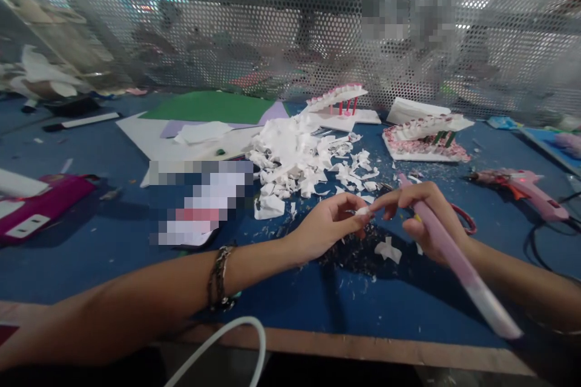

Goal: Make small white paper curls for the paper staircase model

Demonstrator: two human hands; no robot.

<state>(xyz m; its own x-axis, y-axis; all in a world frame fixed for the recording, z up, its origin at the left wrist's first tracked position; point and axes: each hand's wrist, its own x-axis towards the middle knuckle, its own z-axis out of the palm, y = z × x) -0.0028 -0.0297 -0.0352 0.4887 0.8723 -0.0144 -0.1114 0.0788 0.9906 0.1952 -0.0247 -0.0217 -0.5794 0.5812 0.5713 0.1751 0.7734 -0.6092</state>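
My left hand (329,221) pinches a small white piece of paper (363,210) between thumb and fingertips. My right hand (426,214) is closed around a long pink stick-like tool (447,248) with a whitish lower end; its exact kind I cannot make out. The right index finger reaches to the white piece, at or very near it. Below the hands lies a white petal-shaped cutout (388,250) among tiny scraps. Just beyond them is a heap of white paper pieces (290,154). A red loop (466,219), perhaps a scissor handle, shows partly behind the right hand.
A pink glue gun (531,190) with its cord lies at right. Two small decorated models (338,100) (426,139) stand at the back, near green sheet (200,106). A phone (195,211) lies left of the heap, a magenta power strip (49,205) at far left. Perforated metal panel (254,30) stands behind.
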